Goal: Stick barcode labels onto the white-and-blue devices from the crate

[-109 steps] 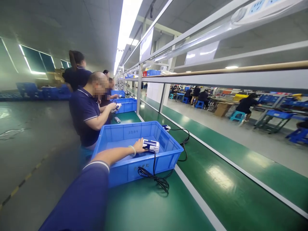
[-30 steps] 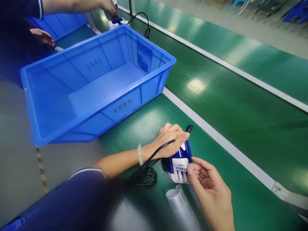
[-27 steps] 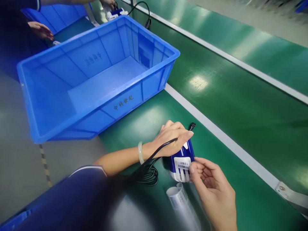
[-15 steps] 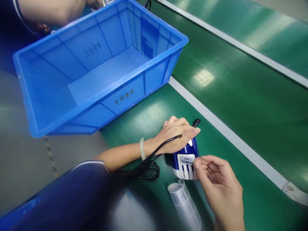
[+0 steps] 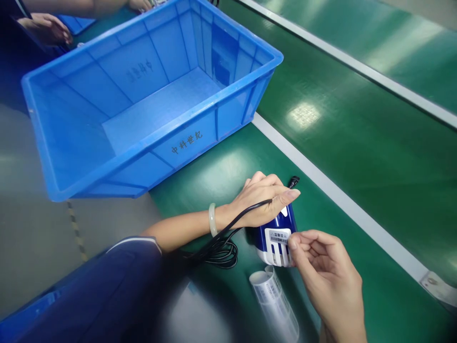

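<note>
My left hand (image 5: 262,200) lies over a dark blue and white device (image 5: 276,255) with a slotted white end, fingers wrapped round its far side. A black cord (image 5: 246,209) passes by that hand and lies coiled below the wrist. A small printed label (image 5: 279,236) sits on the device's white panel. My right hand (image 5: 324,271) pinches the right end of this label between thumb and forefinger, beside the slots. Just nearer to me lies a curled roll of printed labels (image 5: 274,305). Part of the device is hidden under my left hand.
A large blue bin (image 5: 150,124) stands beyond my left arm, with nothing seen on its floor. Behind it are a co-worker's hands (image 5: 50,28). A white strip (image 5: 321,181) runs along the green work surface (image 5: 221,171). A black plug (image 5: 293,181) shows past the device.
My hands and the device hold nearly the same pose; the label now looks flatter against the panel. Beyond the bin, the co-worker's arm has shifted and a hand shows more clearly.
</note>
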The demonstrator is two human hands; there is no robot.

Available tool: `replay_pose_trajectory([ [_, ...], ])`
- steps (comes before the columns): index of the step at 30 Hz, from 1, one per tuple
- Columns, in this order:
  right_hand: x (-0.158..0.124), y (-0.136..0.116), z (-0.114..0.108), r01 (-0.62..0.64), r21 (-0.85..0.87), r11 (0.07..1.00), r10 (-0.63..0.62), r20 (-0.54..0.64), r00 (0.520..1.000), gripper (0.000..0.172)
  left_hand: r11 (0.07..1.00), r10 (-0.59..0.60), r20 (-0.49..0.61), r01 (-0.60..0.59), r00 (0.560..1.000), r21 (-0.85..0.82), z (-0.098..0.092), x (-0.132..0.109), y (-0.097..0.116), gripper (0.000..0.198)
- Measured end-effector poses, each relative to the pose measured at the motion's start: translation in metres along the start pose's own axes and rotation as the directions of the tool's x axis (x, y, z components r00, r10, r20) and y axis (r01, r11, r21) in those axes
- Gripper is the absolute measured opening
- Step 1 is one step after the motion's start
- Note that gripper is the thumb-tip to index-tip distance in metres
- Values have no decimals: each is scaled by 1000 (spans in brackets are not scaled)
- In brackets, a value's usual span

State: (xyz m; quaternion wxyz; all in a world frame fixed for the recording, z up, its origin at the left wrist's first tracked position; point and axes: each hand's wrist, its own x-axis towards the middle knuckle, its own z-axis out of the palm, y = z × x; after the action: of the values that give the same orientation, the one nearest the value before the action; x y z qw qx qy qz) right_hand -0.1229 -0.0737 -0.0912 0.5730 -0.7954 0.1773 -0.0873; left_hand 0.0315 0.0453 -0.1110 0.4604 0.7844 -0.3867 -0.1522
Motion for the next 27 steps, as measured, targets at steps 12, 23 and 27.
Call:
replay_pose_trajectory([
  [12, -2, 2, -1, 0, -28, 1000, 0, -3, 1000, 15, 1000, 1, 2, -1, 1000, 1, 1, 1, -1, 55],
  [23, -1, -7, 4, 100, 59, 993, -97, -64, 993, 15, 1000, -13, 11, 13, 1000, 11, 1, 0, -1, 58],
  [27, -1, -3, 4, 116, 1, 993, -115, -69, 991, 16, 1000, -20, -1, 20, 1000, -6, 1, 0, -1, 59],
])
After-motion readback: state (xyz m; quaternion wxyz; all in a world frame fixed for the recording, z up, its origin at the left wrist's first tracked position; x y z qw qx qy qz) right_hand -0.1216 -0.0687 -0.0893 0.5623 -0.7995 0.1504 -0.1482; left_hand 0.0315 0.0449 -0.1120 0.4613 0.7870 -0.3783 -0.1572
